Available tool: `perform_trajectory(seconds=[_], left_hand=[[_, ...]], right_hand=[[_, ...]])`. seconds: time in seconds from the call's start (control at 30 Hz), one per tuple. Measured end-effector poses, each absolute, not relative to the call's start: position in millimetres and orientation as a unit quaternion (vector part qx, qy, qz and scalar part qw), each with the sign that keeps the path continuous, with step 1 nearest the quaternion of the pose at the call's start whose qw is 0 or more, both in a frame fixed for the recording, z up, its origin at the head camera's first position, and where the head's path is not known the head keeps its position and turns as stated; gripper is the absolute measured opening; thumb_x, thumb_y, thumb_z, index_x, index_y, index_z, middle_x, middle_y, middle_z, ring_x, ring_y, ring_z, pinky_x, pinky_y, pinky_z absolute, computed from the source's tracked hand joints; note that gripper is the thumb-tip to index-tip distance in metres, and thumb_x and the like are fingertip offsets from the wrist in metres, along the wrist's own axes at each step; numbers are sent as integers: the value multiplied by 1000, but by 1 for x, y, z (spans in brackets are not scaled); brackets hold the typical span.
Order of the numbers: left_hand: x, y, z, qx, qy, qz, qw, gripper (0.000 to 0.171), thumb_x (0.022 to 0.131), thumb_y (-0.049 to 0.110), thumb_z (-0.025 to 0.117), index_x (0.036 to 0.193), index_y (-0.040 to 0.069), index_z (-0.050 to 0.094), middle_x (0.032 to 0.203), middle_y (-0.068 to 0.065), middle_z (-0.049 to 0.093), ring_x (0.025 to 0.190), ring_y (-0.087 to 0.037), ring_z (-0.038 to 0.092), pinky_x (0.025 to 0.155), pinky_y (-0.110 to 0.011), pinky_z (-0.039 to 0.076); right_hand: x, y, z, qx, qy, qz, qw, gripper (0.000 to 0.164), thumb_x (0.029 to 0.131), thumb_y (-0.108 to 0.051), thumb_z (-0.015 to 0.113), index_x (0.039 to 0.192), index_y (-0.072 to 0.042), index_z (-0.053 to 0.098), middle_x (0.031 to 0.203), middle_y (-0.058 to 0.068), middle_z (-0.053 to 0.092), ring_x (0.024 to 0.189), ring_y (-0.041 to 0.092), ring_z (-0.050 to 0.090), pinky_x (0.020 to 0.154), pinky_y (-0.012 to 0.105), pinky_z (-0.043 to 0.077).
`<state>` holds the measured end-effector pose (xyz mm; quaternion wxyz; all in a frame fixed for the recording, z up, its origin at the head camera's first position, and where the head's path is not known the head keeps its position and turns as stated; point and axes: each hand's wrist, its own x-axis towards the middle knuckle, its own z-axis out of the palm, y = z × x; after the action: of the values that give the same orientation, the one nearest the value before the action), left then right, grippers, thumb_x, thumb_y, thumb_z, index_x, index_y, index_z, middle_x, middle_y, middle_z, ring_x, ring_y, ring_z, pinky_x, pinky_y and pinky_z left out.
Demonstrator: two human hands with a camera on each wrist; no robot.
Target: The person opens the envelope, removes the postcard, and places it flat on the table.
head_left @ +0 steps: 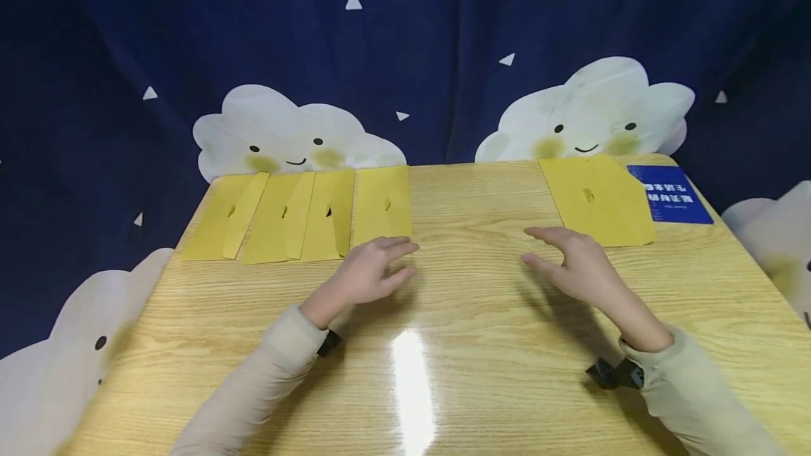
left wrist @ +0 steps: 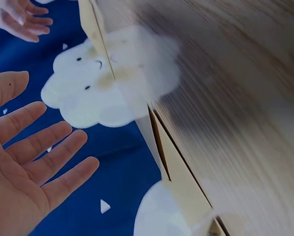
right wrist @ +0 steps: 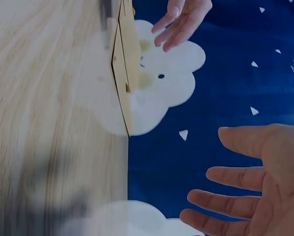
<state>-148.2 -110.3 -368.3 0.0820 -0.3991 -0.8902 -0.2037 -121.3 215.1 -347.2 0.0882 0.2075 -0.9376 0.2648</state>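
Both hands empty, well apart. My left hand (head_left: 374, 269) hovers by the front edge of the rightmost in a row of four yellow envelopes (head_left: 298, 220), back left of the table (head_left: 481, 301). My right hand (head_left: 579, 266) is near the front of the single yellow envelope (head_left: 602, 206), back right, just beside a blue card (head_left: 681, 195); can't tell if they overlap. Reads as between grips, likely mid-sort of the envelopes. Next pick, I'd guess: right hand down to the single one, pinch an edge.
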Motion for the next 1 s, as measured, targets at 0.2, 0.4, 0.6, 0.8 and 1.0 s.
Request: perform_trajectory(seconds=[0.2,0.4,0.6,0.8,1.0], left_hand=[[-155,-125,-368,-362,-908,-200,70,42,86,26,61,120,1,58,120,-17,57,109,-31,54,88,-43,44],[-170,-140,-370,-308,-930,-190,65,57,83,32,64,128,0,50,122,-18,55,111,-32,52,87,-45,44],[-186,-150,-375,-271,-945,-179,44,67,83,38,62,135,1,41,124,-22,53,112,-35,51,88,-47,43],[-201,-156,-382,-256,-952,-159,50,57,82,37,64,123,-1,53,120,-19,55,102,-32,56,82,-43,46],[-216,-159,-385,-232,-967,-105,16,64,78,42,67,125,1,51,123,-20,51,110,-36,49,91,-50,39]], right_hand=[[-132,197,-356,231,-932,272,66,42,85,-20,65,120,3,57,115,21,59,106,39,53,88,51,39],[-147,172,-358,261,-926,270,35,52,85,-27,64,125,2,52,120,24,54,111,41,48,91,53,36],[-168,150,-363,273,-925,263,14,59,82,-32,67,127,2,50,123,24,51,113,41,46,93,52,35],[-186,133,-368,289,-919,267,-9,60,80,-31,68,126,3,51,124,25,51,115,41,45,95,51,33],[-213,115,-380,320,-911,254,-50,67,78,-33,71,129,3,47,127,24,48,118,39,42,99,49,28]])
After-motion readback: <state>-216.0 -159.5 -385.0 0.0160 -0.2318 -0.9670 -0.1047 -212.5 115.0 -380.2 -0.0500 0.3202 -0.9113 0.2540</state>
